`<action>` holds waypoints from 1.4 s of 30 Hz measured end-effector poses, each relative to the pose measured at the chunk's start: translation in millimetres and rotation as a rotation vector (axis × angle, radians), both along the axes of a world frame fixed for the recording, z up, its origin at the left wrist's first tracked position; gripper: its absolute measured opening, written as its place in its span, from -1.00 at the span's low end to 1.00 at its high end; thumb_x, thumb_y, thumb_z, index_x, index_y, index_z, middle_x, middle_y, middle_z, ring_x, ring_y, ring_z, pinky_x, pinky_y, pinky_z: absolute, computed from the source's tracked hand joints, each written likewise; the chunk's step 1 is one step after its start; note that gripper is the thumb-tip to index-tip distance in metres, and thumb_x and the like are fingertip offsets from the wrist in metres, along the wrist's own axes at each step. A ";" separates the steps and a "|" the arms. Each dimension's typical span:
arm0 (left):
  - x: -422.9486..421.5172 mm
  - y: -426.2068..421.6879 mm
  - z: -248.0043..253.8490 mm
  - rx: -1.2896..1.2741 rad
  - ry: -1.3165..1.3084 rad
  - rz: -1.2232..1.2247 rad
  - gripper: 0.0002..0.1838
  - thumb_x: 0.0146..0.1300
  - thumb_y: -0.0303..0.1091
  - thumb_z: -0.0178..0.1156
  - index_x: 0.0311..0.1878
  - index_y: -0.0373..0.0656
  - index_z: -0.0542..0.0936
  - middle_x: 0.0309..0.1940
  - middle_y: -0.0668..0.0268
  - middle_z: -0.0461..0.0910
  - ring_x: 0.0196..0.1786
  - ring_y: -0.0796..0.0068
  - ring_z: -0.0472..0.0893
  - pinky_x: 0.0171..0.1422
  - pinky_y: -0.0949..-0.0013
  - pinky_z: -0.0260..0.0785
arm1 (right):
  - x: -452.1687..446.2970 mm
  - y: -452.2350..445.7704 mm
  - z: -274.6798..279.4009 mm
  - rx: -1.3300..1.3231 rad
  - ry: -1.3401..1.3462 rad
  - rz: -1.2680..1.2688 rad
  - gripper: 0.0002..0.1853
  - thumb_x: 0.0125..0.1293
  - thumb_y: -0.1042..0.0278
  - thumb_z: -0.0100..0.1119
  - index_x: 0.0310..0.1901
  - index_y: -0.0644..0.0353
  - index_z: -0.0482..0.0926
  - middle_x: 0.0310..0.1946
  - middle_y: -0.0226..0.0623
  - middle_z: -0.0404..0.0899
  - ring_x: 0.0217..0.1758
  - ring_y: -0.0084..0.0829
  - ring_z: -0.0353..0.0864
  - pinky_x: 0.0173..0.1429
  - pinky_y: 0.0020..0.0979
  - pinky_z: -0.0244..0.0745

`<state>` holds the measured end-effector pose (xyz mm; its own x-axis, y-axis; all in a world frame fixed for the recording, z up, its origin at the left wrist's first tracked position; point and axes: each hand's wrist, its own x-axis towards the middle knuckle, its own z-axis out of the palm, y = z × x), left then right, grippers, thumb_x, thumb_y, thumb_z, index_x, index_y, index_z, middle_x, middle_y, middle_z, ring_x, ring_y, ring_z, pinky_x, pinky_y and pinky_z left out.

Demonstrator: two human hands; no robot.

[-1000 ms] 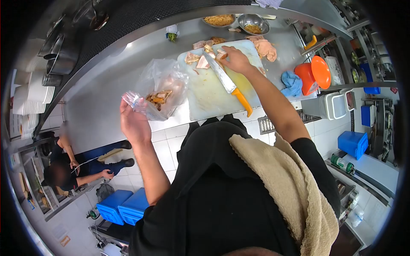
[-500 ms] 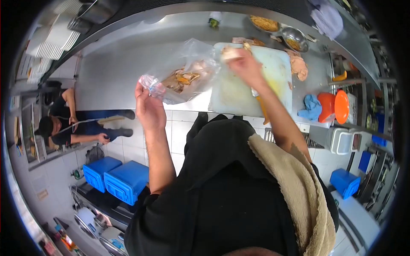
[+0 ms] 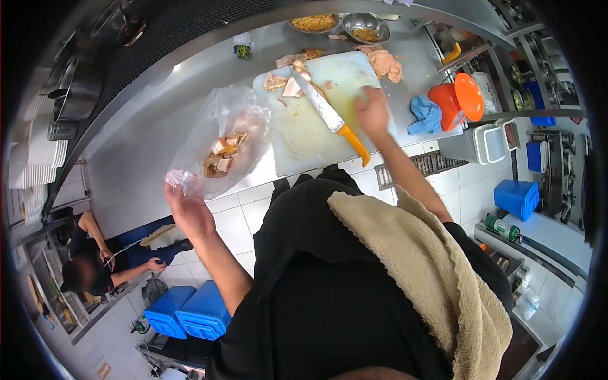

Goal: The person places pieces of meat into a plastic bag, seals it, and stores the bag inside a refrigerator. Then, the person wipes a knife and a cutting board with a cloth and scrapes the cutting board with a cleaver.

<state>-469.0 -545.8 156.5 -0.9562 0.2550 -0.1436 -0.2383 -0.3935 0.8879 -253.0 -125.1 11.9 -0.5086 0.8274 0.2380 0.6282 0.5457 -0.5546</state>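
My left hand (image 3: 192,212) grips the gathered rim of a clear plastic bag (image 3: 209,120) lying on the steel counter. Cut chunks of meat (image 3: 225,152) with browned and pale sides lie inside it. My right hand (image 3: 372,113) is over the right side of a white cutting board (image 3: 297,142); its fingers are smeared by motion and I see nothing in them. Diagonally across the board rests a knife (image 3: 324,111) with a yellow handle, its blade tip near a few meat pieces (image 3: 292,87) at the top left of the board.
Behind the board stand a bowl of yellowish strips (image 3: 313,23) and a metal bowl (image 3: 366,28). Raw-looking pale meat (image 3: 383,62) lies right of them. A blue cloth (image 3: 424,115) and an orange container (image 3: 446,104) sit at the right. A seated person (image 3: 95,259) is at the left.
My right hand has moved from the board's left side, where it held a pale piece, to the right. More pale chunks show in the bag. The view has turned.
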 end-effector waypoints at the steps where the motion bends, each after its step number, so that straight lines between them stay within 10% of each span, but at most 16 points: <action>1: -1.5 -0.5 -0.1 -0.003 0.004 -0.004 -0.43 0.42 -0.27 0.17 0.45 -0.16 0.32 0.26 0.25 0.49 0.23 0.24 0.53 0.32 0.13 0.38 | 16.5 18.6 -0.2 0.126 -0.046 -0.126 -0.60 0.33 0.12 0.28 0.08 0.20 0.63 0.08 -0.01 0.63 0.22 -0.01 0.58 0.31 -0.08 0.48; 13: -4.6 28.9 17.8 -0.037 0.028 -0.067 -0.44 0.44 -0.27 0.14 0.46 -0.13 0.32 0.27 0.25 0.48 0.23 0.23 0.52 0.32 0.08 0.38 | 54.1 114.8 -51.3 -0.319 -0.031 -0.219 -0.58 0.50 0.10 0.04 0.07 0.33 0.60 0.02 0.23 0.64 0.14 0.19 0.59 0.25 0.00 0.48; 16: 3.1 25.5 16.3 -0.040 0.029 -0.066 -0.46 0.44 -0.27 0.14 0.44 -0.13 0.34 0.26 0.25 0.48 0.23 0.23 0.52 0.31 0.09 0.38 | 38.0 152.6 -47.2 -0.014 0.191 -0.238 -0.70 0.50 0.15 0.12 -0.08 0.26 0.63 -0.14 0.16 0.70 -0.07 0.14 0.71 0.00 -0.04 0.58; 25: 25.0 37.4 28.9 -0.114 0.018 -0.039 -0.48 0.41 -0.28 0.15 0.40 -0.13 0.36 0.24 0.25 0.50 0.20 0.22 0.53 0.28 0.12 0.39 | -37.4 239.5 -55.4 -0.553 0.164 0.144 -0.69 0.38 0.11 0.24 -0.10 0.21 0.66 -0.22 -0.06 0.75 -0.17 -0.12 0.73 -0.03 -0.23 0.60; 29: 29.3 38.7 27.2 -0.125 -0.005 -0.025 -0.48 0.41 -0.27 0.16 0.40 -0.12 0.36 0.22 0.26 0.51 0.20 0.22 0.53 0.29 0.11 0.39 | 4.0 194.5 45.4 -0.214 -0.067 0.300 -0.66 0.29 0.14 0.26 0.05 0.04 0.68 -0.10 -0.12 0.75 -0.04 -0.16 0.74 0.07 -0.27 0.61; 33: 29.6 38.9 27.2 -0.128 -0.011 -0.026 -0.49 0.41 -0.27 0.17 0.38 -0.12 0.37 0.21 0.27 0.51 0.19 0.22 0.53 0.30 0.11 0.39 | 44.4 258.3 -34.0 -0.238 -0.155 0.007 -0.68 0.14 0.04 0.40 -0.16 0.03 0.70 -0.18 -0.18 0.76 -0.15 -0.16 0.74 -0.01 -0.19 0.61; 37: 31.1 45.6 30.7 -0.108 -0.013 -0.041 -0.50 0.40 -0.27 0.18 0.37 -0.12 0.38 0.22 0.27 0.52 0.19 0.22 0.53 0.31 0.11 0.39 | 43.2 214.7 24.2 -0.142 -0.308 -0.192 -0.71 0.24 0.07 0.29 -0.10 0.02 0.70 -0.13 -0.14 0.76 -0.06 -0.08 0.74 0.05 -0.15 0.60; 42: 29.1 46.2 30.6 -0.095 -0.019 -0.060 -0.50 0.39 -0.28 0.19 0.36 -0.12 0.40 0.21 0.27 0.53 0.19 0.21 0.55 0.31 0.10 0.40 | 5.7 211.2 -40.0 -0.016 -0.062 -0.003 -0.71 0.42 0.12 0.10 0.04 -0.01 0.69 -0.10 -0.12 0.77 0.00 -0.08 0.74 0.10 -0.13 0.60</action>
<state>-439.9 -499.6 187.2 -0.9364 0.2963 -0.1879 -0.2763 -0.2927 0.9154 -247.2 86.1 -28.2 -0.5197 0.8322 0.1931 0.6631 0.5355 -0.5230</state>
